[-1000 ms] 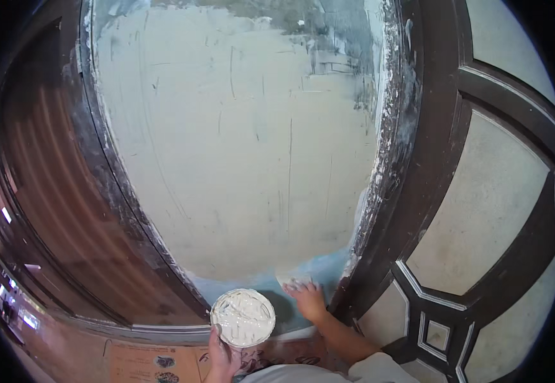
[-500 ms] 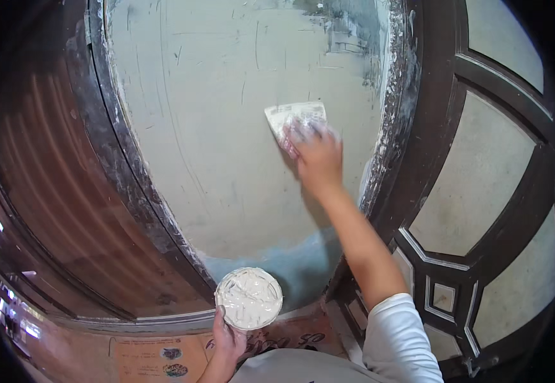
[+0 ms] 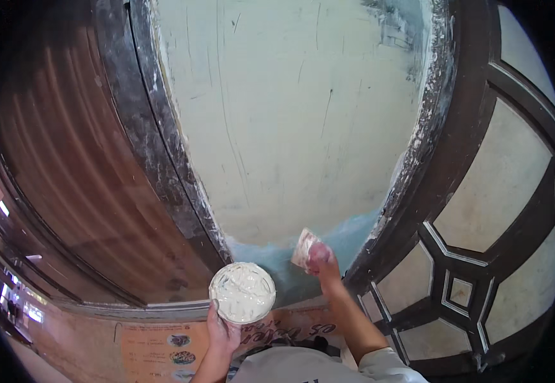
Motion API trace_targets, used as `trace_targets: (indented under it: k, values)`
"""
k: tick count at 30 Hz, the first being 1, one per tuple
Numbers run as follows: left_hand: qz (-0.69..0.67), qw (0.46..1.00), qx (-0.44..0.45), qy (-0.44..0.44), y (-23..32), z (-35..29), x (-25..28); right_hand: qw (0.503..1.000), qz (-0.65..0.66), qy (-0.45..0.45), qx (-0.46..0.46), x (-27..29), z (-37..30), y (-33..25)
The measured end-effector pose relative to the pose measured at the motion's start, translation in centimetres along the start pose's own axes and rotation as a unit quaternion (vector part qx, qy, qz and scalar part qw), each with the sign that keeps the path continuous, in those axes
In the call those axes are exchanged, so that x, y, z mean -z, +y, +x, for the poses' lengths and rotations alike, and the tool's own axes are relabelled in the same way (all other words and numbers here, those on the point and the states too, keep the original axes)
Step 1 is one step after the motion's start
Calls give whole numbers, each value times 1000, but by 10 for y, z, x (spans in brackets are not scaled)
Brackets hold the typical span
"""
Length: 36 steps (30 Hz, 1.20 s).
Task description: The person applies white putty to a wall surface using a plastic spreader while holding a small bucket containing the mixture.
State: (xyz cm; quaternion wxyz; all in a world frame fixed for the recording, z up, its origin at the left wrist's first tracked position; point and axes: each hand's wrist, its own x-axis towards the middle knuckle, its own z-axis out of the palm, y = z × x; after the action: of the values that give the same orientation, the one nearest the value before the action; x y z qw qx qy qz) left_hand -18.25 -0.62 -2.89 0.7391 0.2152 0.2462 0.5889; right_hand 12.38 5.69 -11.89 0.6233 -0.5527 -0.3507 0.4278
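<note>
My left hand [image 3: 222, 330] grips a round tub of off-white putty [image 3: 244, 295] from below, its open top facing up. In my right hand [image 3: 323, 258] is a putty scraper [image 3: 303, 247] with a broad blade smeared with putty, held just right of the tub. Behind both is a wall panel [image 3: 290, 147] coated in pale putty, with thin scratch lines across it. Along its bottom runs a bluish uncoated band [image 3: 354, 233], and the scraper is in front of this band. Whether the blade touches the wall I cannot tell.
A dark, putty-stained frame [image 3: 156, 115] borders the panel on the left, beside a brown glossy panel [image 3: 86, 179]. To the right stands a dark door with pale inset panels [image 3: 491, 182]. Printed orange sheeting [image 3: 156, 351] covers the floor below.
My right hand has come down from the middle of the wall with the scraper, toward the tub. The view has shifted a little; the tub stays in my left hand.
</note>
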Motion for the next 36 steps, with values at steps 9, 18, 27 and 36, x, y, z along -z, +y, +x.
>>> trace_targets:
  k: [9,18,27,36]
  values:
    - [5,999,-21,-39,33,22,-10,959,228,-148,80,-59,-50,-124]
    - [-41,997,-51,-35,48,28,-21,963,78,-142,215,-84,-62,-140]
    - [-71,994,-77,-41,52,35,-17,948,-87,-87,293,-105,-70,-112]
    - [-88,991,-88,-49,61,36,-18,907,-243,-86,333,-87,-53,-111]
